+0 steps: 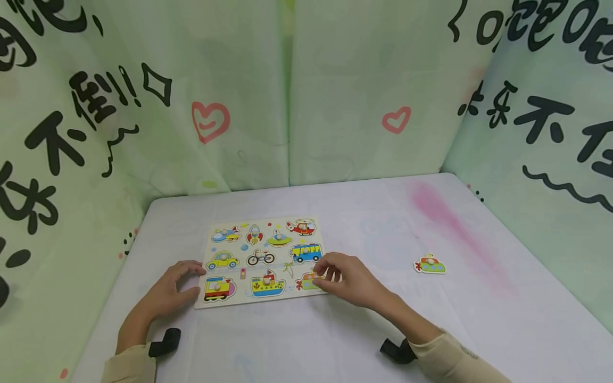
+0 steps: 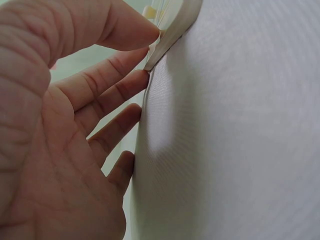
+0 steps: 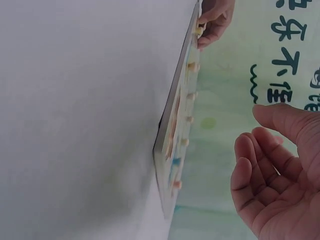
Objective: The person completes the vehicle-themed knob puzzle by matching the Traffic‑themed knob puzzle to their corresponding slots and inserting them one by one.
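A white wooden puzzle board (image 1: 225, 305) lies flat on the table, with vehicle pictures and small knobs. At its left edge, my left hand (image 1: 165, 290) touches the side with thumb and fingertips, fingers fairly straight. In the left wrist view, the thumb (image 2: 132, 30) meets the board's corner. Over the lower right corner hovers my right hand (image 1: 351, 279), partly covering the green submarine picture (image 1: 306, 282). Its fingers (image 3: 245, 172) are loosely bent in the right wrist view, with nothing between them and the thumb. A knobbed submarine piece (image 1: 431, 265) lies apart, right of the board.
The table (image 1: 287, 340) wears a white cloth with a pink smear (image 1: 440, 213) at the back right. Pale green curtains (image 1: 335, 80) with black writing and red hearts enclose it on the back and both sides. Each wrist wears a black camera mount (image 1: 165, 343).
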Demonstrator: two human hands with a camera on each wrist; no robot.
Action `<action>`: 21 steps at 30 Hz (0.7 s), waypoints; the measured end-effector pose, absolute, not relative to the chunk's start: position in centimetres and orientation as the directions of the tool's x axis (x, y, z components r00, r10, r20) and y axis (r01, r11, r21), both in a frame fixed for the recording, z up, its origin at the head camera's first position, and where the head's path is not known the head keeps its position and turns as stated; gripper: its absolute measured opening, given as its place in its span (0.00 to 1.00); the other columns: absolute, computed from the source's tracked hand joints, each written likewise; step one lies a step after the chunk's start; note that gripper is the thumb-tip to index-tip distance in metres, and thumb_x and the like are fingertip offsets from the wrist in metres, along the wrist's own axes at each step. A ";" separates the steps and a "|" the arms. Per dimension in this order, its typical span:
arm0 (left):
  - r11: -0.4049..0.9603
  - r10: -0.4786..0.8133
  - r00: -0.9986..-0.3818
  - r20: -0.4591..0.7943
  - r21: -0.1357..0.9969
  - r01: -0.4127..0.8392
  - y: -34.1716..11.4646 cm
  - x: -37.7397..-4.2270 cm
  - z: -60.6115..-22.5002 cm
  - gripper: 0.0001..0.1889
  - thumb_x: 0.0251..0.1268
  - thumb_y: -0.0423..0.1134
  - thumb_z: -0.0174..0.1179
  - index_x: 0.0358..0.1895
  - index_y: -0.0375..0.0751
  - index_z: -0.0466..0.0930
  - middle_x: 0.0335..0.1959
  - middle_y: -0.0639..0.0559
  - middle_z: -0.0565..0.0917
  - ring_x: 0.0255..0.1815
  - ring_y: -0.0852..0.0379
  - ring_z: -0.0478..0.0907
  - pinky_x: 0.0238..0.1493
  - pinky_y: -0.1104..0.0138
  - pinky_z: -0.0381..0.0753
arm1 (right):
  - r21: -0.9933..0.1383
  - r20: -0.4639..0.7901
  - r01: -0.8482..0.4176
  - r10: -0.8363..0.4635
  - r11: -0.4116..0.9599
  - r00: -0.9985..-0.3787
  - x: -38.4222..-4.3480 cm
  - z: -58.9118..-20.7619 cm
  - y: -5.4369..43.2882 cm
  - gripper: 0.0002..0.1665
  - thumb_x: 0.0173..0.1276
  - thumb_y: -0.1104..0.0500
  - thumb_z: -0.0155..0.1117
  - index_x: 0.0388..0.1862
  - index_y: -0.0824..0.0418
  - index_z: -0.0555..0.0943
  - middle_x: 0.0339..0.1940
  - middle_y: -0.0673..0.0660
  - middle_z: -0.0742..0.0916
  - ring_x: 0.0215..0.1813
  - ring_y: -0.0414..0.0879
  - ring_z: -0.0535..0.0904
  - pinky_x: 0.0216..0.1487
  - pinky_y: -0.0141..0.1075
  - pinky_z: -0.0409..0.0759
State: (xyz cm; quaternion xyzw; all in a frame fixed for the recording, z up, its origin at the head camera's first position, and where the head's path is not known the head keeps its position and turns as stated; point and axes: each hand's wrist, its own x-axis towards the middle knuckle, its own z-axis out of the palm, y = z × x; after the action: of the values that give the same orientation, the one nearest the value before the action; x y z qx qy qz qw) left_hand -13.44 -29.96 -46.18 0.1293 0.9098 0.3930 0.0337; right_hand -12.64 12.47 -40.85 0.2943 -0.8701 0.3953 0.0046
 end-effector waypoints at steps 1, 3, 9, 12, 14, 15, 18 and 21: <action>0.657 0.261 -0.965 0.038 0.725 0.206 -30.0 -13.4 -46.2 0.17 0.60 0.29 0.67 0.53 0.39 0.79 0.65 0.36 0.75 0.71 0.32 0.65 0.72 0.34 0.60 | -0.682 0.241 -0.513 -0.503 0.520 -0.830 -12.6 -40.9 12.8 0.07 0.66 0.60 0.73 0.41 0.57 0.83 0.37 0.44 0.85 0.36 0.36 0.78 0.36 0.30 0.80; 0.656 0.259 -0.965 0.036 0.727 0.203 -29.9 -13.5 -46.2 0.17 0.60 0.29 0.67 0.53 0.39 0.79 0.65 0.36 0.75 0.71 0.32 0.65 0.72 0.34 0.60 | -0.676 0.240 -0.507 -0.491 0.534 -0.838 -12.7 -41.0 13.4 0.08 0.66 0.60 0.73 0.41 0.58 0.84 0.38 0.45 0.86 0.36 0.36 0.78 0.36 0.30 0.80; 0.669 0.251 -0.968 0.029 0.717 0.195 -29.9 -13.5 -46.4 0.17 0.60 0.30 0.66 0.53 0.40 0.79 0.66 0.36 0.75 0.71 0.33 0.64 0.72 0.34 0.60 | -0.656 0.241 -0.488 -0.452 0.577 -0.859 -12.6 -41.4 15.7 0.09 0.65 0.61 0.73 0.42 0.60 0.84 0.38 0.48 0.87 0.36 0.36 0.79 0.36 0.32 0.81; 0.667 0.259 -0.965 0.042 0.715 0.210 -30.0 -13.5 -46.4 0.17 0.60 0.29 0.66 0.53 0.39 0.79 0.65 0.36 0.75 0.71 0.32 0.65 0.72 0.34 0.60 | -0.651 0.242 -0.468 -0.421 0.597 -0.874 -12.5 -41.6 16.8 0.09 0.64 0.62 0.74 0.42 0.59 0.84 0.37 0.46 0.86 0.35 0.36 0.79 0.36 0.32 0.81; 0.661 0.268 -0.962 0.058 0.716 0.227 -30.1 -13.5 -46.3 0.17 0.60 0.28 0.66 0.53 0.39 0.79 0.64 0.36 0.75 0.70 0.33 0.66 0.71 0.34 0.61 | -0.649 0.240 -0.449 -0.395 0.614 -0.887 -12.5 -41.8 17.6 0.08 0.64 0.62 0.74 0.41 0.59 0.85 0.37 0.45 0.86 0.35 0.36 0.79 0.36 0.32 0.80; 0.658 0.270 -0.961 0.063 0.716 0.232 -30.1 -13.5 -46.3 0.17 0.60 0.28 0.66 0.52 0.39 0.79 0.64 0.36 0.76 0.70 0.33 0.66 0.71 0.34 0.61 | -0.648 0.240 -0.441 -0.382 0.621 -0.892 -12.4 -41.8 17.9 0.08 0.64 0.62 0.74 0.41 0.59 0.85 0.37 0.45 0.86 0.35 0.36 0.79 0.36 0.32 0.80; 0.656 0.272 -0.960 0.068 0.716 0.237 -30.1 -13.5 -46.3 0.17 0.60 0.28 0.66 0.52 0.39 0.79 0.64 0.37 0.76 0.69 0.33 0.66 0.71 0.35 0.61 | -0.640 0.244 -0.423 -0.352 0.642 -0.904 -12.4 -41.9 19.0 0.08 0.64 0.61 0.74 0.41 0.58 0.85 0.36 0.44 0.86 0.34 0.35 0.79 0.36 0.31 0.79; 0.661 0.265 -0.963 0.057 0.716 0.224 -30.0 -13.4 -46.3 0.17 0.60 0.28 0.66 0.53 0.40 0.79 0.64 0.37 0.76 0.70 0.33 0.66 0.71 0.35 0.61 | -0.634 0.254 -0.414 -0.330 0.653 -0.909 -12.4 -41.9 19.9 0.08 0.64 0.61 0.74 0.41 0.58 0.85 0.35 0.43 0.86 0.34 0.35 0.79 0.35 0.31 0.78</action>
State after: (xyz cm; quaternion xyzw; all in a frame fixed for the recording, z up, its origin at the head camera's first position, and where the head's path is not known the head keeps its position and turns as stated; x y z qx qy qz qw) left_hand -13.43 -29.98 -46.28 0.1341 0.9111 0.3889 0.0260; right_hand -12.37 19.93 -41.90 0.2052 -0.9074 0.3622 0.0580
